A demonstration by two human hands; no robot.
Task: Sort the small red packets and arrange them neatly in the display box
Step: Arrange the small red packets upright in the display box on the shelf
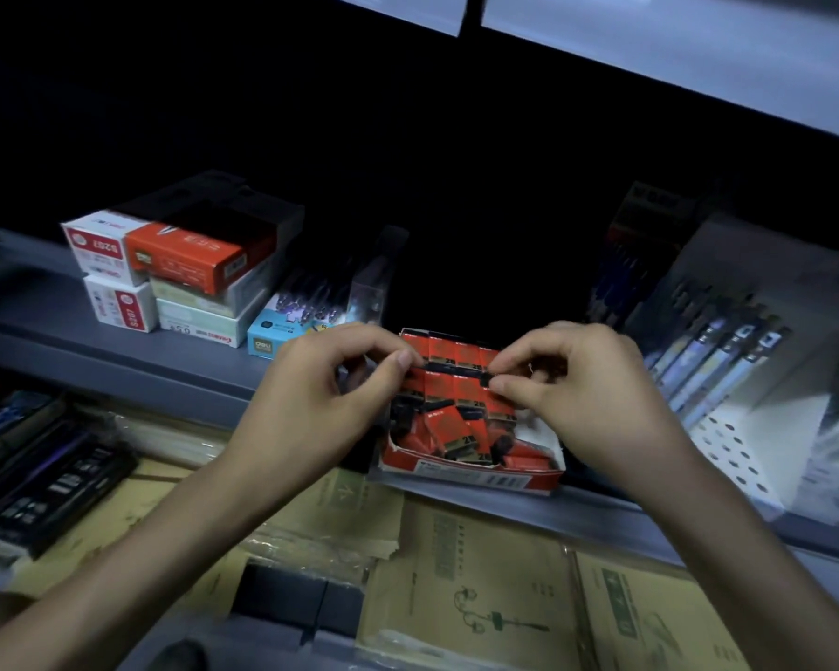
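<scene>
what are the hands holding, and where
A row of red packets, pinched at its left end by the left hand and at its right end by the right hand.

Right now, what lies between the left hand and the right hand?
In the head view, small red packets standing in the display box fill the gap; left hand and right hand pinch the row's ends.
</scene>
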